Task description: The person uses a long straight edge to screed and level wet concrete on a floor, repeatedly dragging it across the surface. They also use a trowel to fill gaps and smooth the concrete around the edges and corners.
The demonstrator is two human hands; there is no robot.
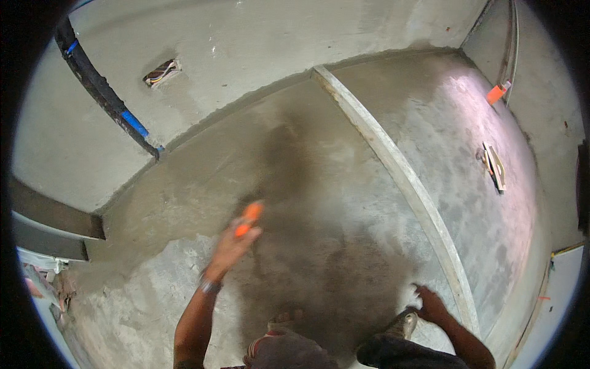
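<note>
Our left hand [236, 244] has its fingers curled around a small orange thing [249, 219], left of the middle of the scene. It is blurry, so we can't tell what it is or if it touches the floor [184, 190]. On that wrist we see a shiny band [210, 286]. Our right hand [433, 306] is at the near right, fingers bent and spread a little apart, just beside a shoe [402, 326]. A long pale bar [399, 160] lies across the floor, from near right to the far wall [295, 31]. Well to its right sits a flat tool [494, 168]. Farther off, another orange thing [496, 93] is by the right wall [544, 86].
</note>
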